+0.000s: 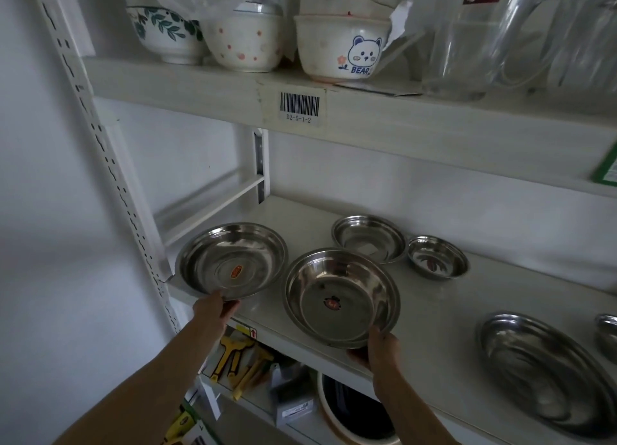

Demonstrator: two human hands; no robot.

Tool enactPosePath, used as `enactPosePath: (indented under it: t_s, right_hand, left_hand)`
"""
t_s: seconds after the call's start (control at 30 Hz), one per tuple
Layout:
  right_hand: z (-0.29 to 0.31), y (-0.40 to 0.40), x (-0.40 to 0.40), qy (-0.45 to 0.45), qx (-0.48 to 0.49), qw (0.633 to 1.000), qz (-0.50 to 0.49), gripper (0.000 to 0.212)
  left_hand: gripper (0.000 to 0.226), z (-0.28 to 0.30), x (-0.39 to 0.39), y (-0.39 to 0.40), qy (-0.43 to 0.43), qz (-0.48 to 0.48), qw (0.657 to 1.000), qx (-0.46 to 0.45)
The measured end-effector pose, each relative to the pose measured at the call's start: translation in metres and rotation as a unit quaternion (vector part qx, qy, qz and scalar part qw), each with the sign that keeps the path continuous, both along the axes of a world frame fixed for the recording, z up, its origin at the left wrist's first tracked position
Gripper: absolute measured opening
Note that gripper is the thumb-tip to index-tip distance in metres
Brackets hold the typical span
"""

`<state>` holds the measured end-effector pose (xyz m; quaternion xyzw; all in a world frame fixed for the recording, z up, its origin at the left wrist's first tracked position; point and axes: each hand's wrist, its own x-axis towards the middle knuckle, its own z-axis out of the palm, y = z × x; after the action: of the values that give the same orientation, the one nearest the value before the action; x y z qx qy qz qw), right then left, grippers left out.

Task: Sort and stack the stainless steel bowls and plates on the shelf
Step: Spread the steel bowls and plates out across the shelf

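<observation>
Our left hand (213,307) fingers closed on a plate (233,261) rim, our right hand (380,347) gripping a bowl (341,297), both at the shelf (434,311) edge

Bare shelf (444,314) lies open between my stacked steel plates (342,297) and the oval platter (547,368) toward the right end. Two smaller steel bowls (369,237) (437,257) crowd the back; the upper shelf board (367,117) caps headroom.

**Storeroom or shop stockroom shelving**

White slotted-upright metal rack (110,164); shelf edge carries a barcode label (299,106) coded D2-5-1-2. Stock sits grouped by type: ceramic bowls (340,44), clear jugs (467,37), stickered steel dishes (233,261), packaged tools (237,361).
</observation>
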<state>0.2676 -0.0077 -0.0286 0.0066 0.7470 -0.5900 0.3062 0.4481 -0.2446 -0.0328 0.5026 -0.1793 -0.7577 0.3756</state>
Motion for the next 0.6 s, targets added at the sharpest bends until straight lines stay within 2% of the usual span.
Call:
enactPosePath:
  t_s: [0.13, 0.23, 0.6]
  right_hand:
    - [-0.008, -0.007, -0.002, 0.023, 0.020, 1.000, -0.006, 0.027]
    - [-0.012, -0.007, -0.006, 0.020, 0.022, 0.999, -0.015, 0.022]
    - [-0.022, -0.013, -0.009, 0.041, 0.028, 0.999, -0.011, 0.023]
  left_hand:
    - [0.039, -0.002, -0.002, -0.006, -0.002, -0.004, 1.000, -0.008]
    - [0.043, -0.005, -0.002, -0.009, 0.001, -0.007, 1.000, -0.006]
    - [0.039, -0.012, -0.002, -0.014, -0.039, -0.018, 0.999, -0.013]
